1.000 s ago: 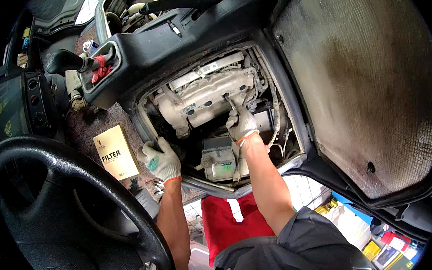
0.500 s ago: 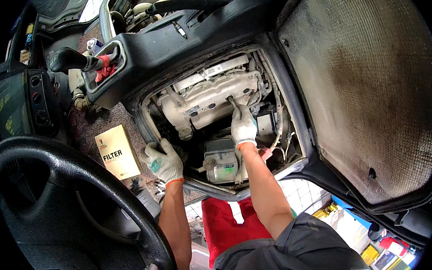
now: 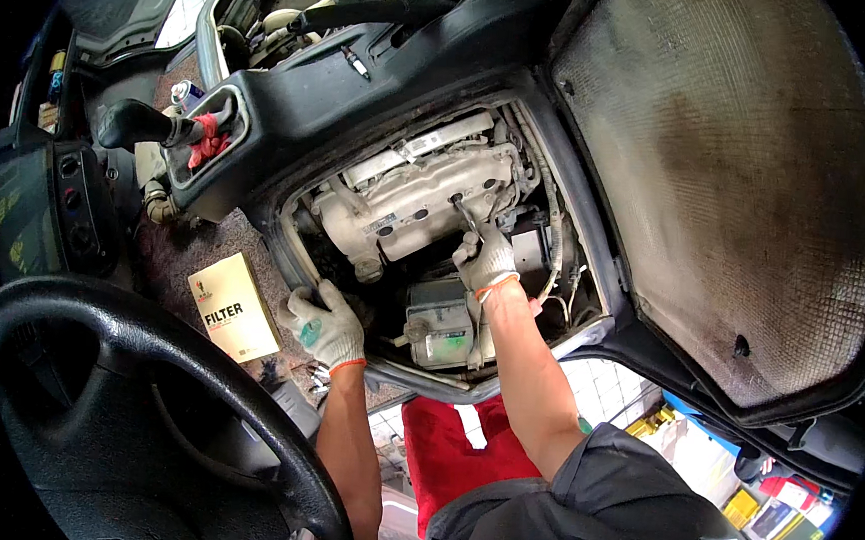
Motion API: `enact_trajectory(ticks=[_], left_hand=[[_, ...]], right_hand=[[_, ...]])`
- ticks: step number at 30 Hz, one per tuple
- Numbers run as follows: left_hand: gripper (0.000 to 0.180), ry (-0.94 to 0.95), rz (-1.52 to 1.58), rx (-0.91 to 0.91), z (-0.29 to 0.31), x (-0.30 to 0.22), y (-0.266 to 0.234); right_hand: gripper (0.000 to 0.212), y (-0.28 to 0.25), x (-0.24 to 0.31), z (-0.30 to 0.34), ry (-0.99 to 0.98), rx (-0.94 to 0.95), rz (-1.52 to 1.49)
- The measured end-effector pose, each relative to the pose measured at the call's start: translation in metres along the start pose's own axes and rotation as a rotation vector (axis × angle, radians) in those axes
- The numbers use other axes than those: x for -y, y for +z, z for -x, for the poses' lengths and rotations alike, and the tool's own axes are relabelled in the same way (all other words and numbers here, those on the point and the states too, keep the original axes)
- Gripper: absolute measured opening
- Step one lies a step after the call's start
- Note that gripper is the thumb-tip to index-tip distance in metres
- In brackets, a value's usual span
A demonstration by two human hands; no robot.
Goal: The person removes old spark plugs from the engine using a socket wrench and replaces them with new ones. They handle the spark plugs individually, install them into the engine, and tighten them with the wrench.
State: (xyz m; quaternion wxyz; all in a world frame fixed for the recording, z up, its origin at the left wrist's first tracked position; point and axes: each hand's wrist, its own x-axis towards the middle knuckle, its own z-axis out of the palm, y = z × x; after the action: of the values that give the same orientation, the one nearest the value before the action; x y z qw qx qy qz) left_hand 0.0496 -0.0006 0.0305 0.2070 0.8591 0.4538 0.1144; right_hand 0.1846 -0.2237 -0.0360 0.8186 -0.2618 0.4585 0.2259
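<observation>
Near end of the thin tool [image 3: 467, 215] is buried in the right hand [image 3: 486, 259], and no clue if the far end, just past the fingers, sits inside the hole [image 3: 456, 198]. Shiny bits [image 3: 319, 380] below the left hand's [image 3: 324, 326] fingers: too tiny to ID. Steering wheel [image 3: 138, 470], left of those, runs off the bottom; the lid [image 3: 720, 180], right of the right fingers, gets chopped up top.

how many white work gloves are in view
2: one on the left hand by the engine opening's rim, one on the right hand, gripping a grey rod.
</observation>
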Motion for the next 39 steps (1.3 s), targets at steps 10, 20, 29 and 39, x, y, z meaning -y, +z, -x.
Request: enact_trajectory(ticks=[10,20,29,39], left_hand=[[0.057,0.052,-0.021,-0.059,0.001,0.004,0.006],[0.055,0.052,-0.010,-0.071,0.001,-0.001,0.003],[0.056,0.021,-0.042,-0.036,0.000,0.000,0.001],[0.052,0.051,-0.036,-0.046,0.001,-0.005,0.001]], right_hand=[[0.022,-0.017,-0.005,-0.022,-0.270,-0.095,0.415],[0.015,-0.005,0.000,-0.018,-0.339,-0.062,0.550],[0.021,0.003,-0.011,0.002,-0.799,-0.208,1.235],[0.035,-0.008,-0.017,-0.009,-0.888,-0.428,1.521]])
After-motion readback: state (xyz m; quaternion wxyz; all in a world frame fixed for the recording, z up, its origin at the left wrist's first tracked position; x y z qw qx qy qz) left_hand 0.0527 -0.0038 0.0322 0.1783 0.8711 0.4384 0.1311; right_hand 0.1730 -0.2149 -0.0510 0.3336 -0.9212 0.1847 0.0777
